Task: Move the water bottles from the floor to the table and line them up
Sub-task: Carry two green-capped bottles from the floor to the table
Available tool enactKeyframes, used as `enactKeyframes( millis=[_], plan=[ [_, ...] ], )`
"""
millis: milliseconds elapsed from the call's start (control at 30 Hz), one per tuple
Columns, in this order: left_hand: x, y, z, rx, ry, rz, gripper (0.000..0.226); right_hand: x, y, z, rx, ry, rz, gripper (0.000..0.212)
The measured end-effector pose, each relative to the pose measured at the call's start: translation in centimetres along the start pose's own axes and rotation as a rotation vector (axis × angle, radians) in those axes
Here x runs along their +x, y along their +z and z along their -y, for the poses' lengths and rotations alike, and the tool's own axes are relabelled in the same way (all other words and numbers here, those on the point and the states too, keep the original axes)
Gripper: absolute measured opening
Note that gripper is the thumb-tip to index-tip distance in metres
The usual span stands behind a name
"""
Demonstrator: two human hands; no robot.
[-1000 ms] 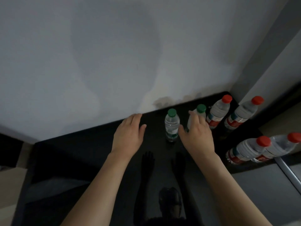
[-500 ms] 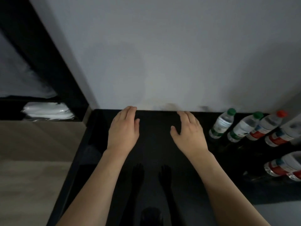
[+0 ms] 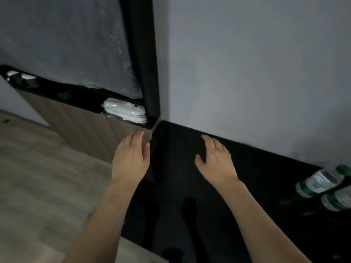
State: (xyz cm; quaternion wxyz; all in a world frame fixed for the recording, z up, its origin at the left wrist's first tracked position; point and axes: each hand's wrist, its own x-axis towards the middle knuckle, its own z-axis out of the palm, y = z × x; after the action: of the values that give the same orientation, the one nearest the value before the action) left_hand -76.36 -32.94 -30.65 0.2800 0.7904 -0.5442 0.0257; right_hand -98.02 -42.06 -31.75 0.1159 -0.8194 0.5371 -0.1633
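Left hand (image 3: 131,160) and right hand (image 3: 215,162), both spread empty, hover above the black table (image 3: 266,215); seemingly two green-capped bottles (image 3: 321,180) far right.

You are looking at a dim, grey-toned picture with no lamp or window in view, and the wall (image 3: 256,73) is only slightly paler toward its lower right. The glossy black table (image 3: 266,215) swallows detail yet mirrors your left hand (image 3: 131,160) and right hand (image 3: 216,162) as faint dark reflections near you. Everything is soft and grainy; the green-capped bottles (image 3: 322,181) at the far right edge are smeared and stretched, and the black post (image 3: 146,63) leans with the wide-angle bend.
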Motion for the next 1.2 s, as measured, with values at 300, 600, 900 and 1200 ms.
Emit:
enactKeyframes(
  millis=[300,600,900,1200],
  plan=[
    [-1.5,-4.4,8.5,0.017,-0.199,-0.024,0.041,1.8,3.2,9.7,0.051,-0.183,0.091,0.064],
    [-4.0,-11.8,24.2,0.057,-0.375,-0.081,0.043,1.5,9.5,25.6,0.065,-0.324,0.202,0.065],
    [-6.4,-18.5,36.2,0.087,-0.480,-0.125,0.042,1.0,14.7,39.6,0.116,-0.444,0.226,0.062],
    [-3.3,-20.2,44.8,0.078,-0.522,-0.134,0.042,4.4,20.7,47.8,0.083,-0.490,0.311,0.066]
  ],
)
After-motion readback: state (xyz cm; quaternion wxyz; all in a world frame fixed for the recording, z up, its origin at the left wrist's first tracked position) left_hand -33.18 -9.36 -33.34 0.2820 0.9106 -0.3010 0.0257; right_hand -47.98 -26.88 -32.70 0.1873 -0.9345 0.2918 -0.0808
